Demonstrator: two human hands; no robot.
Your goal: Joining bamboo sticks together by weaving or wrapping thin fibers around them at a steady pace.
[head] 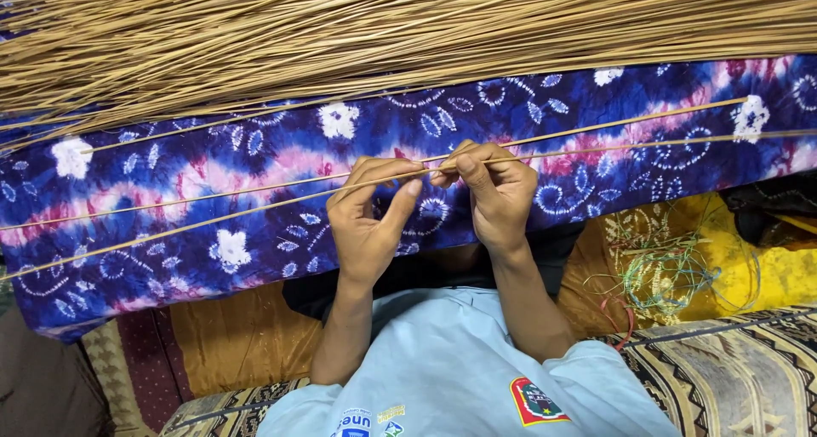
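Two long thin tan sticks (213,205) run across the view from lower left to upper right, over a blue, purple and pink tie-dye cloth (255,156). My left hand (368,218) pinches the sticks between thumb and fingers near the middle. My right hand (494,190) grips the same sticks just to the right, fingertips touching those of the left hand. Both hands are held above the cloth, with my forearms coming up from my light blue shirt.
A large heap of the same thin tan sticks (383,28) fills the top of the view. A tangle of green and red threads (664,271) lies on yellow cloth (766,267) at right. Patterned fabric (732,369) lies at lower right.
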